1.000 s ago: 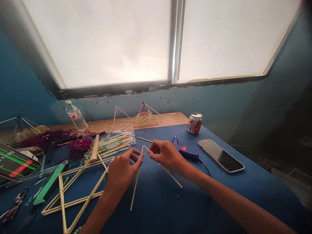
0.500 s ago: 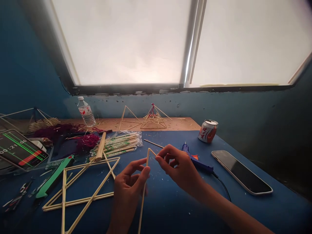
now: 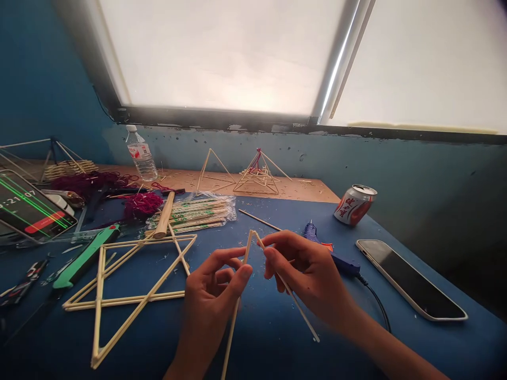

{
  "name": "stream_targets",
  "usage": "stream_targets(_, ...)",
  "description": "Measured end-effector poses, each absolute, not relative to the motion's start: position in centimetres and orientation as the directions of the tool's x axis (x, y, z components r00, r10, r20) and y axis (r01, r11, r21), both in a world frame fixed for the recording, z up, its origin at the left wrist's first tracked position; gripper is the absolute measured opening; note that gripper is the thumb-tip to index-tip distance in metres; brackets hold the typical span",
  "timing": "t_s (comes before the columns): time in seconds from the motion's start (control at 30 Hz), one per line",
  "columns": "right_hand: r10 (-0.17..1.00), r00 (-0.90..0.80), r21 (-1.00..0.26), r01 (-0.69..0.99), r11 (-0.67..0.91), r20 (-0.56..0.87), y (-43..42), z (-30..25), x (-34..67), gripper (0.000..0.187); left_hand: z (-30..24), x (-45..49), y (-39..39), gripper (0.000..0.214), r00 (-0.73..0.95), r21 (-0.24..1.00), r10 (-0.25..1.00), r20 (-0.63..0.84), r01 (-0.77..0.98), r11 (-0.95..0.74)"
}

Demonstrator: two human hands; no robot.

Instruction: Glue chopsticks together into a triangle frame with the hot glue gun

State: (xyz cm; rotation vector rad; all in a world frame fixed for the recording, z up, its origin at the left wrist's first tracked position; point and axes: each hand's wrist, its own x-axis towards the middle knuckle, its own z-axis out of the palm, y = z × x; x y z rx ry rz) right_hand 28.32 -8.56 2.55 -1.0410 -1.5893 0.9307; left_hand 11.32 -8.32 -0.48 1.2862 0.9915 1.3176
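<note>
While the star frame (image 3: 149,297) lies on the blue tabletop (image 3: 257,338), a V of two thin sticks is held up just right of it, tip pointing away. Left hand (image 3: 212,287): thumb and index fingers clamped on the left stick (image 3: 232,338), below the tip. Right hand (image 3: 307,269): thumb and index fingers pinched on the right stick (image 3: 303,315), near the tip. Loose stick (image 3: 257,219) right of the star frame, beyond the V. Glue gun (image 3: 344,264) further right of the frame, then phone (image 3: 412,279); drink can (image 3: 356,205) right and farther back. Wooden rod (image 3: 164,216) at the frame's far edge, bagged sticks (image 3: 206,211) behind it, green-handled tool (image 3: 85,258) just left of it.
</note>
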Motion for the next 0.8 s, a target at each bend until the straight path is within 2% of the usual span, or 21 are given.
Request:
stream_targets(0.53,0.927,-0.167,-0.911,0.191,0.366,0.337,-8.85,2.42,28.76,0.025,-0.78,11.66,-8.3,0.028,0.09,0.969,0.966,0.244,-0.064,-0.239)
stream_targets(0.8,0.908,-0.17,-0.874,0.251,0.416,0.384,-9.01,2.41,28.97,0.022,-0.81,11.72,-8.52,0.028,0.082,0.964,0.961,0.264,-0.056,-0.26)
